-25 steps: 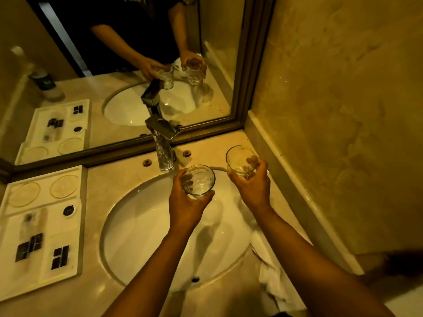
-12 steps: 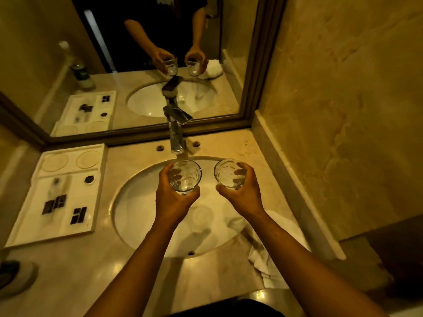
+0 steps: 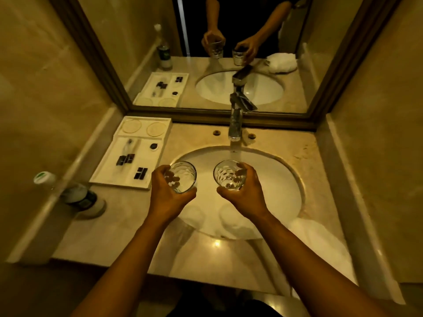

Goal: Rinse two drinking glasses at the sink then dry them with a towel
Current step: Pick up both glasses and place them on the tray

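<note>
Glasses are both hanging over the sink (image 3: 286, 179), one in each hand, so I am judging the task barely started: rinsing is beginning and drying is all ahead. Water seems to be running from the tap (image 3: 235, 124) toward the right glass (image 3: 229, 176); the left glass (image 3: 184, 179) is sitting clear of the stream. My left hand (image 3: 171, 193) is wrapping its glass from the side, fingers curled round the wall. My right hand (image 3: 246, 191) is clasping the other likewise. The towel (image 3: 320, 243) is lying on the counter, right of the basin.
</note>
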`<state>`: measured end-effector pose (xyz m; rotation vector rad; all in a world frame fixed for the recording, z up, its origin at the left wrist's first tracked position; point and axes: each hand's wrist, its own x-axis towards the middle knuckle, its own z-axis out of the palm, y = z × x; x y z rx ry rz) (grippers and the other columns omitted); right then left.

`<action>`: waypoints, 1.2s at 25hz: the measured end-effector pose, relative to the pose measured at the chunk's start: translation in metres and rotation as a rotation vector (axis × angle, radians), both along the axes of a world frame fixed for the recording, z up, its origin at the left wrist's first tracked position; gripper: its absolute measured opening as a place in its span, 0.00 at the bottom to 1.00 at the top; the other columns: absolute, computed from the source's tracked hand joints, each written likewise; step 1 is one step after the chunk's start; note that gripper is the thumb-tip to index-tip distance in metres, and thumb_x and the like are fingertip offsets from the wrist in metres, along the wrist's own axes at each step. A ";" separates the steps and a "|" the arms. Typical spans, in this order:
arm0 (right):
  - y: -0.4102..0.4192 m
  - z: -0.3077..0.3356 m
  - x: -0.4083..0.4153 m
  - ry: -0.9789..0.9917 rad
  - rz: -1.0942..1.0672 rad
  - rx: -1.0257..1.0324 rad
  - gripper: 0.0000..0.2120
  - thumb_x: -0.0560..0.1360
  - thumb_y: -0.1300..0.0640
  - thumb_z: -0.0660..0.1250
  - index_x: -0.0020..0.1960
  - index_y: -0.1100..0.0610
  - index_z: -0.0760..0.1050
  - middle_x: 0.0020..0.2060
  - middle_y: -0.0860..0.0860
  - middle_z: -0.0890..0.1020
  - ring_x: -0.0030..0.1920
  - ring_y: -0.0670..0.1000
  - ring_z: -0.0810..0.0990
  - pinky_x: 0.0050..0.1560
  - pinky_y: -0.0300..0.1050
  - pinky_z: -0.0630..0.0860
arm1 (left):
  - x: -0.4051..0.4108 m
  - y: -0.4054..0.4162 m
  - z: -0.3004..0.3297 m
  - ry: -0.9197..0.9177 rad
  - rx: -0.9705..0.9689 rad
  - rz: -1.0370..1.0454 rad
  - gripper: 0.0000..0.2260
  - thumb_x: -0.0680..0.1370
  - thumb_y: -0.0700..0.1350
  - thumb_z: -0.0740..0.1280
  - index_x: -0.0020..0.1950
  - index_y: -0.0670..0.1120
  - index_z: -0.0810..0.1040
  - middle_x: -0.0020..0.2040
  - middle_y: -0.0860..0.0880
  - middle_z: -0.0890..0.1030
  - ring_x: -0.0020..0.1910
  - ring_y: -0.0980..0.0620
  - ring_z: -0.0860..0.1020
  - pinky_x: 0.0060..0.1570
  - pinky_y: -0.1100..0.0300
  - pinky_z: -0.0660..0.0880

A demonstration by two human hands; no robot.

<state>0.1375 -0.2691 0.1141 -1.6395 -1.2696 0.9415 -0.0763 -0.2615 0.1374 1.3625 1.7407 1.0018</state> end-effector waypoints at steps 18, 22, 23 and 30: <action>0.136 0.020 -0.179 -0.090 0.038 0.055 0.46 0.61 0.52 0.82 0.73 0.48 0.63 0.63 0.49 0.74 0.59 0.47 0.75 0.57 0.48 0.79 | -0.175 0.205 0.072 0.520 -0.050 -0.362 0.44 0.63 0.50 0.81 0.74 0.46 0.62 0.71 0.46 0.66 0.70 0.45 0.68 0.65 0.49 0.74; 0.174 0.026 -0.182 -0.116 0.153 0.085 0.46 0.61 0.57 0.82 0.73 0.49 0.62 0.64 0.50 0.73 0.60 0.46 0.73 0.58 0.43 0.77 | -0.185 0.248 0.092 0.667 -0.052 -0.467 0.45 0.64 0.50 0.82 0.74 0.44 0.62 0.72 0.45 0.66 0.71 0.45 0.67 0.67 0.53 0.71; 0.181 0.026 -0.182 -0.113 0.170 0.086 0.46 0.61 0.57 0.82 0.72 0.49 0.62 0.64 0.50 0.73 0.60 0.46 0.73 0.57 0.39 0.75 | -0.189 0.257 0.094 0.689 -0.066 -0.486 0.46 0.63 0.50 0.82 0.75 0.44 0.62 0.72 0.45 0.66 0.71 0.45 0.66 0.67 0.52 0.71; 0.236 0.011 -0.185 -0.129 0.184 0.037 0.45 0.60 0.56 0.82 0.72 0.48 0.64 0.62 0.47 0.76 0.60 0.46 0.74 0.55 0.40 0.74 | -0.222 0.320 0.071 0.793 -0.155 -0.471 0.45 0.62 0.49 0.82 0.74 0.44 0.64 0.71 0.46 0.68 0.70 0.44 0.66 0.66 0.51 0.72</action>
